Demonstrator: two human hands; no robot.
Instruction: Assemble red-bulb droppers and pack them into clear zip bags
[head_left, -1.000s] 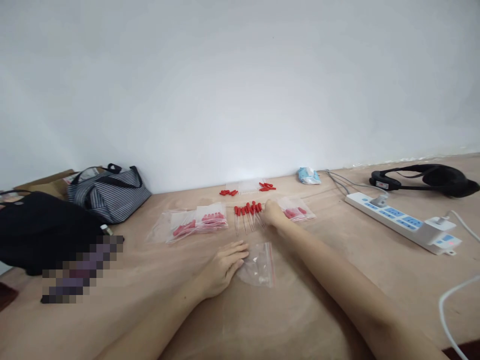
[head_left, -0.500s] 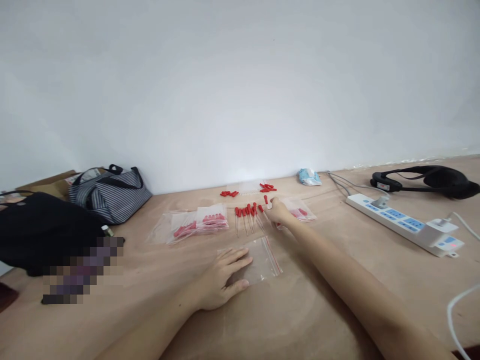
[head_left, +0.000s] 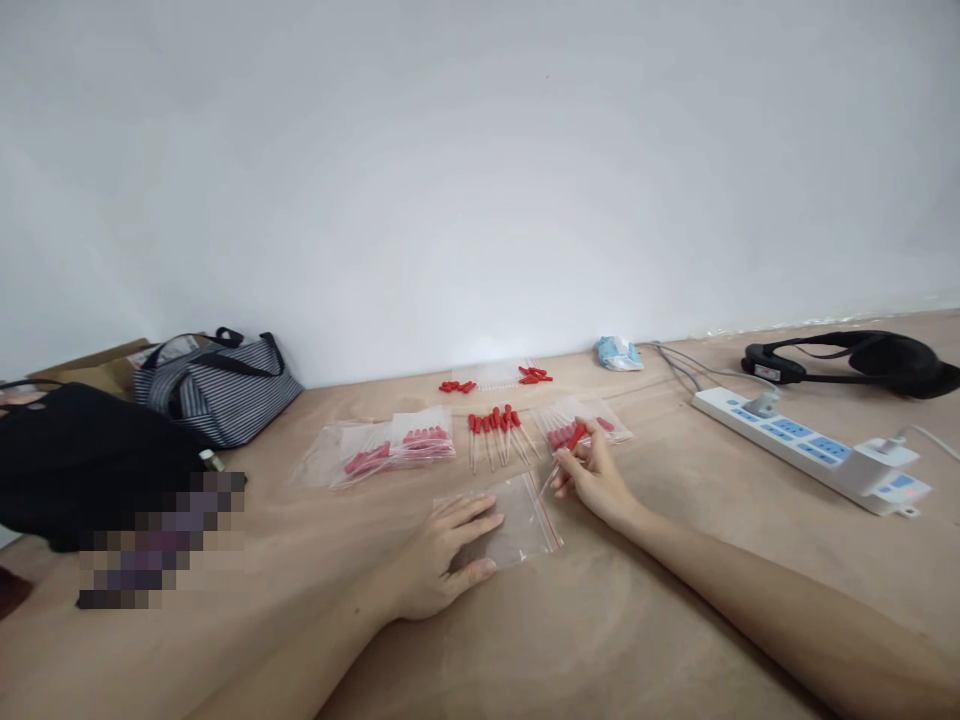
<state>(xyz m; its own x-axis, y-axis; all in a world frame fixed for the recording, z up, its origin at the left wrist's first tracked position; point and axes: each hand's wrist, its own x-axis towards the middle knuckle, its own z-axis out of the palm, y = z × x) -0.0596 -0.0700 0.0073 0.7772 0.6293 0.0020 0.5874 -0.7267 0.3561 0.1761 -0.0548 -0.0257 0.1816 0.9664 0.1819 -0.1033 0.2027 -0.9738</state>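
My left hand [head_left: 446,560] lies flat with its fingers apart on a clear zip bag [head_left: 517,525], whose red-striped opening faces right. My right hand [head_left: 596,480] is closed on a dropper [head_left: 576,437] with a red rubber bulb, its thin glass tube slanting down left close to the bag's opening. Beyond the bag, several red-bulbed droppers [head_left: 495,422] are fanned out on the table, tubes toward me. Filled bags of droppers [head_left: 427,438] lie to their left, and another filled bag [head_left: 562,435] sits just behind my right hand.
Loose red bulbs [head_left: 457,387] and more red bulbs [head_left: 535,375] lie near the wall. A white power strip [head_left: 810,445], a black strapped device [head_left: 847,362] and a blue packet [head_left: 619,353] are at right. A striped bag [head_left: 217,390] and black bag [head_left: 97,465] stand left.
My right hand has drawn back toward me from beside the fanned droppers, bringing one dropper close to the bag's opening. My left hand stays on the bag.
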